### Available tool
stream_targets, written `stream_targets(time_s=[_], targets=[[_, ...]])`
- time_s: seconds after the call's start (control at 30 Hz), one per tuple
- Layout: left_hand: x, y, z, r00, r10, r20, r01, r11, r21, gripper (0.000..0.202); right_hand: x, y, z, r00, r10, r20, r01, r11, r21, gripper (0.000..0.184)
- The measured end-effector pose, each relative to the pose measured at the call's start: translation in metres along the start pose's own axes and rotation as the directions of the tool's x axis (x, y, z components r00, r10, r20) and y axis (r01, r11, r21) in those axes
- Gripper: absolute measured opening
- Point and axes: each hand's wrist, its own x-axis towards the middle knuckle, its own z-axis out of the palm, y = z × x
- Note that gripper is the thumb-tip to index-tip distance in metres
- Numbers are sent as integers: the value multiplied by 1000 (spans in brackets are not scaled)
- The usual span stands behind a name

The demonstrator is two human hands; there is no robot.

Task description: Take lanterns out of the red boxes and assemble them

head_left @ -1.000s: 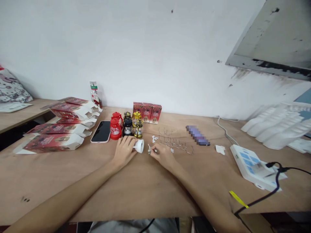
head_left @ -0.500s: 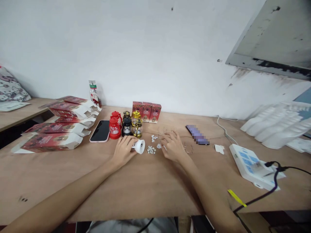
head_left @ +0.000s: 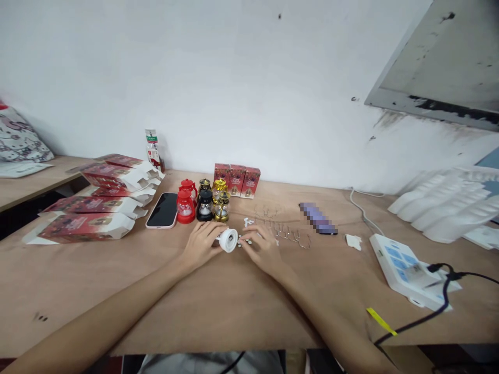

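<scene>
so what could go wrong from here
The small discs lie loose by the right hand, so a brush could scatter them. The left hand, holding the white cup, is close to the lanterns and might knock one over.

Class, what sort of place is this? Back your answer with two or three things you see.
Probably a small workshop bench: miniature lanterns stand grouped on the wooden tabletop, bent wire pieces lie spread out, and red printed cartons with open flaps lie at the left.
</scene>
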Motion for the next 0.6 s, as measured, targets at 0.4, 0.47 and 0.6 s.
stream_targets(time_s=[0.4, 0.47, 0.6], targets=[[0, 6, 0, 998, 64, -25, -61, 993, 101, 26, -9, -20, 20, 979, 201, -9, -184, 912, 366, 10], [0, 6, 0, 998, 53, -23, -50, 993, 111, 23, -10, -19, 22, 973, 230, 2, -212, 895, 393, 10], [0, 6, 0, 999, 48, 16, -49, 993, 105, 19, -10, -20, 23, 969, 248, 21, -235, 884, 405, 10]])
